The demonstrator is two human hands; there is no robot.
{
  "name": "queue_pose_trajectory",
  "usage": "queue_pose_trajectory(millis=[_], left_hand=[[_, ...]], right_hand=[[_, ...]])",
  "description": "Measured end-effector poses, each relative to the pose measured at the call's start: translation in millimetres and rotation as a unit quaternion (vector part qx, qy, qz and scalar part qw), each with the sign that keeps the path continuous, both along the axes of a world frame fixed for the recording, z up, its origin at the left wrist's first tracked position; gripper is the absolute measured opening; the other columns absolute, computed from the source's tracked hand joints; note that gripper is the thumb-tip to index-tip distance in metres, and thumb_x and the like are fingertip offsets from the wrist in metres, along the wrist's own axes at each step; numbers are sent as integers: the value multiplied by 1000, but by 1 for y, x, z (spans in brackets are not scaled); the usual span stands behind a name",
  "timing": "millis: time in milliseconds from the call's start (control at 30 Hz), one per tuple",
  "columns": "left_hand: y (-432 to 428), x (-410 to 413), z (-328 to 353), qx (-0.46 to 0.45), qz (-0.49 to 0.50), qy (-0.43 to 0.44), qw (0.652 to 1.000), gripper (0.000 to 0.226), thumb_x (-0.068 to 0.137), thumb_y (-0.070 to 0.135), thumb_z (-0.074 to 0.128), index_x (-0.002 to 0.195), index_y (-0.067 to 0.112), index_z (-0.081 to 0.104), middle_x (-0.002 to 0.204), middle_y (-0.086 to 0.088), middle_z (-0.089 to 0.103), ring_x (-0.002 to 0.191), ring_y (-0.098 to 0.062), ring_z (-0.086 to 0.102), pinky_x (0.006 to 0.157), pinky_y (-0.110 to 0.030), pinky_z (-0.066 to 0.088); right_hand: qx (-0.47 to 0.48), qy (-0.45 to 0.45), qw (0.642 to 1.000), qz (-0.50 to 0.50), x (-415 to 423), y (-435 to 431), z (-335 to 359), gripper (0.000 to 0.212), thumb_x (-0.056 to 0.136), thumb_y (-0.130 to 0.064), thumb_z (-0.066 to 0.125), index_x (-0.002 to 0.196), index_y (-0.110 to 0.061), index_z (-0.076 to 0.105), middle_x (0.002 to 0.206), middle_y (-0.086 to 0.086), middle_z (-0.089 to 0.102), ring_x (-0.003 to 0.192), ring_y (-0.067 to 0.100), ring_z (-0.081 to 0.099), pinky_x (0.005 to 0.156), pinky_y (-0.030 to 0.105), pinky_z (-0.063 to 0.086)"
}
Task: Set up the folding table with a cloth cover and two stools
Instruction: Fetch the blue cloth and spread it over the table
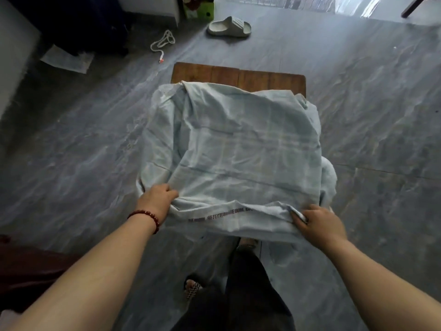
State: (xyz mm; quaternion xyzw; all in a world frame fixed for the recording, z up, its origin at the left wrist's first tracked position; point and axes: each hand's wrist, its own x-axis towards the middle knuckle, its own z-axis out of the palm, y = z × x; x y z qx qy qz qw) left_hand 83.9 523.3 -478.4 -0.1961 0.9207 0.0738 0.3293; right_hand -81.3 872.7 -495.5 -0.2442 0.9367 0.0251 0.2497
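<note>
left hand (156, 199): fingers curled, gripping near-left edge of cloth; red bead bracelet (146, 217) on wrist
right hand (319, 223): fingers curled round a bunched fold at near-right edge of cloth, clamped on it
cloth (238, 144): pale blue, creased, spread over most of the table, hangs off left, right and near sides; printed strip of text along near hem, unreadable
table (238, 76): brown wood top, only a far strip bare past the cloth; legs hidden
person: dark trousers (250, 295), patterned sandals (193, 289), standing at near side of table
floor (370, 103): grey, glossy, marbled
slipper (229, 26): grey slide, far, on floor, well apart from table
cord (163, 43): white, coiled, far left of table, red tip
green box (199, 9): far, left of slipper
near-left edge: dark red-brown shape (23, 266), cannot tell what
</note>
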Motion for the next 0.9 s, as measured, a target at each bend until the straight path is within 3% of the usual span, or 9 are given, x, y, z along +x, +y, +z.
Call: queue_pose_trajectory(millis=[100,167,267,367,500,667,900], left_hand=[[6,17,-13,45,-44,-51,997,52,88,5,43,134,31,46,135,-2,42,124,-24,42,98,-35,42],[9,24,-18,61,-72,-98,991,63,87,4,44,141,34,35,145,-4,31,134,-24,32,106,-37,37],[9,30,-20,76,-81,-139,984,73,83,4,53,144,36,28,148,-4,25,138,-24,26,109,-38,33],[8,23,-13,100,-31,-146,984,77,76,12,57,143,37,28,148,2,23,138,-20,24,107,-40,36],[8,-9,-1,108,-5,-97,989,73,77,36,54,143,42,26,151,9,23,138,-17,25,108,-42,34],[6,-65,3,151,63,-36,986,63,80,35,52,140,40,34,150,9,27,136,-19,29,108,-41,34],[6,-141,-12,155,65,18,986,56,84,35,55,138,35,40,146,6,33,132,-19,36,105,-40,37]], right_hand=[[-13,-53,998,21,20,-8,-11,41,93,-47,46,73,-18,66,89,2,57,92,25,58,68,32,38],[-2,-77,997,16,26,-14,-13,34,89,-48,48,86,-20,69,97,1,58,92,23,57,68,30,41],[13,-106,994,-15,27,-22,-14,42,86,-58,47,102,-24,66,109,-3,56,99,19,55,77,31,46],[-36,-118,990,-62,18,-34,-12,46,87,-57,48,110,-20,64,117,-1,56,104,19,54,78,30,44],[-95,-123,986,-65,-5,-62,-5,41,91,-48,50,114,-17,63,123,0,55,111,20,53,88,32,45],[-125,-128,983,-43,-43,-96,2,36,92,-44,50,114,-19,63,122,-1,55,111,19,52,87,28,40],[-187,-139,972,-30,-98,-138,-6,26,89,-36,57,105,-18,67,113,1,60,103,21,58,85,28,44]])
